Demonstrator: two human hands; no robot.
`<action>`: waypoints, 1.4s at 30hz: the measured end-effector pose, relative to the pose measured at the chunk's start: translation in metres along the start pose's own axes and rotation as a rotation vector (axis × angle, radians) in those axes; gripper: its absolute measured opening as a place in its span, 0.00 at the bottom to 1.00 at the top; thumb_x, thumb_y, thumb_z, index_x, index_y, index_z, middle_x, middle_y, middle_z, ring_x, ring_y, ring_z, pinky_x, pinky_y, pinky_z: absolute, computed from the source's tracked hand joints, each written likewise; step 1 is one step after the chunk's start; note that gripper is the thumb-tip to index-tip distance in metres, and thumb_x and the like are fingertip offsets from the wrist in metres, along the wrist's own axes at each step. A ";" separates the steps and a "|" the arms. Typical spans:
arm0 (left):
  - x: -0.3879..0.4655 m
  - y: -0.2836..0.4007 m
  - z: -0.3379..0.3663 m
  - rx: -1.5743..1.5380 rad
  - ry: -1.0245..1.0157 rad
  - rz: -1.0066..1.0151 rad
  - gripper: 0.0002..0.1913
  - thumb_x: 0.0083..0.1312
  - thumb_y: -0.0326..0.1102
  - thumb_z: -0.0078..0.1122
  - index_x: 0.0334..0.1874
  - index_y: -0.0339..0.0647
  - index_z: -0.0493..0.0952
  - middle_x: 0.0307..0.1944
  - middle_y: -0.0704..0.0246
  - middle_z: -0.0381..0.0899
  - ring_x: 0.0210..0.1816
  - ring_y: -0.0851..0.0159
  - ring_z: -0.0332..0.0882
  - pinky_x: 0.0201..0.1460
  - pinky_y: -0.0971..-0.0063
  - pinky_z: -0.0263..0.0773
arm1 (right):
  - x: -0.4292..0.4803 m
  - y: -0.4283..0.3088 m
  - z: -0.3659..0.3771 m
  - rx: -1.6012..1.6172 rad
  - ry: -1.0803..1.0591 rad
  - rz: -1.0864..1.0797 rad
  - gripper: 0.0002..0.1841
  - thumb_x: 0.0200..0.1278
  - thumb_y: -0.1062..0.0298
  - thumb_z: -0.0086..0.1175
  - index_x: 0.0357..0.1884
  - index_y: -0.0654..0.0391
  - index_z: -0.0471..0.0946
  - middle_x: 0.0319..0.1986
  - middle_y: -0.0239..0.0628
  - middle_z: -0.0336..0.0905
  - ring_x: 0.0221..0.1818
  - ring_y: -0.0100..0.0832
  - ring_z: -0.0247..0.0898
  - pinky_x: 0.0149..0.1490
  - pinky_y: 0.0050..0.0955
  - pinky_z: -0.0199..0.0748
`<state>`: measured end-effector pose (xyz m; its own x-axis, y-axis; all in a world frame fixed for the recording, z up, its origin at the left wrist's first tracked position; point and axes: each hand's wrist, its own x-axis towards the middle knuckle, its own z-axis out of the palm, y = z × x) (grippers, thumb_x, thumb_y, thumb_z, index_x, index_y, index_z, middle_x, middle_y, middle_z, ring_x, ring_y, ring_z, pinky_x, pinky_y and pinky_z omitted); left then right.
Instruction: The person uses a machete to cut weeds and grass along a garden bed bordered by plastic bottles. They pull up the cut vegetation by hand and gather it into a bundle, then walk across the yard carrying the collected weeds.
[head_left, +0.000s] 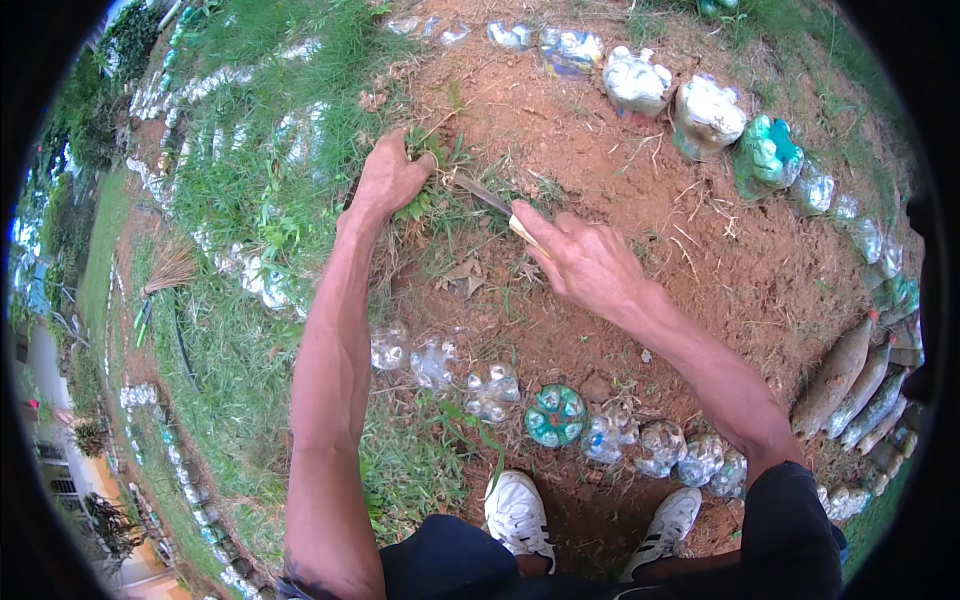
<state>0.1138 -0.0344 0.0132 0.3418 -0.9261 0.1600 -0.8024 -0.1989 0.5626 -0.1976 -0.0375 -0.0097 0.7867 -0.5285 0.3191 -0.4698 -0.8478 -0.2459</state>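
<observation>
My left hand (391, 174) is closed around a tuft of leafy weeds (431, 154) at the edge of the grass. In my right hand (592, 262) is a knife with a pale handle (527, 234), the index finger stretched along it. The knife's narrow dark blade (482, 193) points towards the left hand, its tip close to the weed stems. Whether the tip touches the stems I cannot tell. Below the blade, cut or dry grass and a dry brown leaf (463, 277) lie on the reddish soil (555, 142).
Upturned plastic bottles edge the bed, including a green bottle (555, 415) near my shoes (517, 514) and white-filled ones (709, 116) at the far side. Long dirty bottles (834, 386) stand at the right. Tall grass (322, 157) grows at left, beyond which lies a straw broom (169, 266).
</observation>
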 end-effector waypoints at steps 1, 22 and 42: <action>-0.003 -0.002 0.002 0.051 -0.021 0.015 0.31 0.66 0.41 0.65 0.66 0.25 0.74 0.59 0.39 0.82 0.60 0.37 0.82 0.68 0.51 0.75 | -0.004 -0.015 -0.015 -0.117 -0.056 -0.016 0.32 0.73 0.64 0.62 0.78 0.48 0.70 0.31 0.45 0.79 0.26 0.47 0.80 0.30 0.49 0.81; -0.162 0.003 0.025 0.242 -0.840 0.343 0.16 0.62 0.36 0.65 0.45 0.29 0.82 0.28 0.45 0.84 0.30 0.46 0.86 0.44 0.51 0.85 | -0.197 0.008 -0.131 0.689 -0.017 0.909 0.27 0.75 0.66 0.64 0.73 0.60 0.74 0.45 0.39 0.86 0.33 0.28 0.80 0.38 0.29 0.78; -0.033 0.008 -0.006 -0.170 0.098 -0.038 0.22 0.64 0.28 0.65 0.61 0.32 0.82 0.37 0.57 0.90 0.35 0.63 0.84 0.44 0.65 0.78 | -0.093 0.023 -0.078 0.009 -0.148 0.127 0.32 0.72 0.62 0.66 0.76 0.54 0.72 0.46 0.48 0.88 0.34 0.42 0.85 0.45 0.39 0.87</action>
<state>0.0991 -0.0036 0.0170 0.4228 -0.8815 0.2102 -0.6970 -0.1681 0.6971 -0.3130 -0.0113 0.0259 0.7721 -0.6182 0.1471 -0.5658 -0.7741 -0.2839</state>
